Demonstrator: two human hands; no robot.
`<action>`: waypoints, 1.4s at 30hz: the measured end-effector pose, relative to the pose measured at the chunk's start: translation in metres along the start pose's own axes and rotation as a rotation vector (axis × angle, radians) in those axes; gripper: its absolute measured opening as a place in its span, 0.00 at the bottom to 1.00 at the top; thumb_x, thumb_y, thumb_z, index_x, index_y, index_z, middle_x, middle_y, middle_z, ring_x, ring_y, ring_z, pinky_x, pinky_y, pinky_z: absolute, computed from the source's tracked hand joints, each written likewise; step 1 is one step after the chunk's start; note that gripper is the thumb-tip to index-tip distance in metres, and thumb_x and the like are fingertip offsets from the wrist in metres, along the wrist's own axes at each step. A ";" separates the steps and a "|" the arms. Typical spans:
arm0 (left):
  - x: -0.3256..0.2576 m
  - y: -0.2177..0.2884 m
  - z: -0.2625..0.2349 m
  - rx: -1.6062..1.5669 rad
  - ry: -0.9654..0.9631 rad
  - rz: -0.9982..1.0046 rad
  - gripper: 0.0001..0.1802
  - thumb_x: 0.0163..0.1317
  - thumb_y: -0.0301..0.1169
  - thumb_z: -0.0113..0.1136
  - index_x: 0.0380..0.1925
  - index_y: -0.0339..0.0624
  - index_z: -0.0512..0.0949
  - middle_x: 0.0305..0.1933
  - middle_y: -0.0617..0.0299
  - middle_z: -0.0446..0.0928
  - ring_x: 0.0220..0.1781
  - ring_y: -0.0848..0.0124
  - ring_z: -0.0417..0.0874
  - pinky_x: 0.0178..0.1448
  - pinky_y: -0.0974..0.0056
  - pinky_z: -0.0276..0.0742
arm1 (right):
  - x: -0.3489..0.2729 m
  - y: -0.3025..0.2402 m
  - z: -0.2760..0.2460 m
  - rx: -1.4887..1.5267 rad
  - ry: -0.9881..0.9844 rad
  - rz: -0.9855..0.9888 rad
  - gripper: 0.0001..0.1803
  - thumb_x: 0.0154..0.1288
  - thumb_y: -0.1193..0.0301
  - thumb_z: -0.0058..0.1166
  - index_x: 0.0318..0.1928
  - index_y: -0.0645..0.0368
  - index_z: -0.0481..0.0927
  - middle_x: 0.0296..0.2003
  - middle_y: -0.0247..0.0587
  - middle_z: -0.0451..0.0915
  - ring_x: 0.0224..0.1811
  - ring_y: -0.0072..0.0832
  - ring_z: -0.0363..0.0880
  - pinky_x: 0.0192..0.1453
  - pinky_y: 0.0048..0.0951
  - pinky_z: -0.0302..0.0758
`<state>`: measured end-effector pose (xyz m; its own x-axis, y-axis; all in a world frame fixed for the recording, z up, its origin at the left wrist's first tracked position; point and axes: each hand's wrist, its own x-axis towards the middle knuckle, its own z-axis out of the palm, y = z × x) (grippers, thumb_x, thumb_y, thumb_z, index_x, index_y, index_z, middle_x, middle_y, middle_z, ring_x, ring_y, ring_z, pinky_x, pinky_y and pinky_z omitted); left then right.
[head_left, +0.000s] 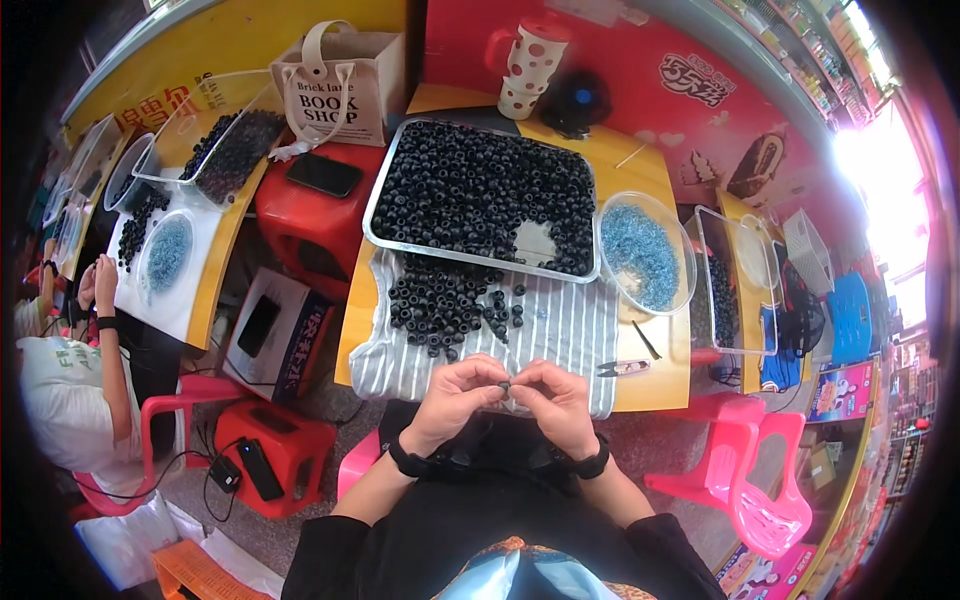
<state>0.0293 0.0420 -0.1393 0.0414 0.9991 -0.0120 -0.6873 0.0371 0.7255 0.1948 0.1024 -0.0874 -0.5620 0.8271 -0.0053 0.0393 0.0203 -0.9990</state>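
While you look down from the head camera, your left hand (pixel 452 392) and right hand (pixel 556 395) meet just over the near edge of the tabletop (pixel 640 385), fingertips pressed together on one small dark bead (pixel 504 385). Both hands are pinched on it; the bead is almost hidden between thumb and forefinger tips, and whether a thread runs through it is too fine to tell.

Judging by its look, the bead is hard, smooth and very light, so it will likely slip or roll rather than break. Take it by its rounded sides with the fingertip pads, keeping the hole clear if you need it, and hold it over the cloth (pixel 560 335) so that a dropped one stays put.

Beyond your hands, a loose heap of beads (pixel 445 300) lies on the striped cloth, just in front of a metal tray (pixel 590 225) packed with many more. Right of the tray stands a clear bowl (pixel 685 265) of tiny blue beads. Small snips (pixel 622 368) lie on the tabletop near your right hand, with a thin dark tool (pixel 646 341) just beyond them.

At the far left another person sits at a separate table with similar trays.
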 end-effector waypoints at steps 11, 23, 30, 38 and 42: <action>-0.001 -0.001 0.002 -0.267 0.059 -0.062 0.11 0.64 0.19 0.57 0.46 0.34 0.78 0.42 0.62 0.78 0.40 0.76 0.80 0.43 0.71 0.79 | 0.003 0.002 0.013 0.150 0.051 0.018 0.04 0.60 0.83 0.59 0.35 0.65 0.79 0.31 0.31 0.78 0.31 0.15 0.76 0.34 0.19 0.74; 0.001 -0.005 -0.013 -0.273 -0.116 -0.077 0.11 0.63 0.22 0.60 0.45 0.34 0.78 0.42 0.60 0.78 0.39 0.73 0.81 0.43 0.70 0.79 | 0.005 -0.003 0.011 0.265 -0.017 0.120 0.04 0.59 0.83 0.60 0.34 0.66 0.78 0.29 0.34 0.79 0.28 0.18 0.77 0.31 0.20 0.74; 0.001 -0.005 -0.013 -0.364 0.031 -0.115 0.13 0.62 0.23 0.61 0.47 0.33 0.76 0.41 0.57 0.79 0.38 0.71 0.81 0.42 0.72 0.78 | 0.037 0.014 -0.002 -0.563 0.189 -0.232 0.07 0.55 0.79 0.60 0.35 0.62 0.79 0.25 0.44 0.75 0.26 0.38 0.76 0.29 0.33 0.71; 0.003 -0.002 -0.017 -0.430 0.098 -0.046 0.14 0.64 0.23 0.59 0.49 0.33 0.76 0.43 0.58 0.79 0.41 0.68 0.80 0.44 0.69 0.76 | 0.055 0.018 0.011 -0.909 0.091 -0.113 0.06 0.56 0.72 0.58 0.34 0.60 0.78 0.29 0.48 0.76 0.30 0.49 0.77 0.33 0.45 0.73; 0.003 -0.006 -0.012 -0.426 0.100 -0.044 0.14 0.64 0.23 0.59 0.50 0.32 0.76 0.44 0.58 0.79 0.42 0.68 0.80 0.45 0.69 0.76 | 0.042 0.021 -0.007 -0.553 0.125 -0.044 0.06 0.55 0.75 0.62 0.32 0.63 0.79 0.29 0.42 0.77 0.28 0.33 0.78 0.31 0.31 0.73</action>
<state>0.0246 0.0453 -0.1520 0.0216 0.9928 -0.1180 -0.9251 0.0646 0.3741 0.1780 0.1418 -0.1078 -0.4724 0.8782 0.0749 0.4639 0.3200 -0.8261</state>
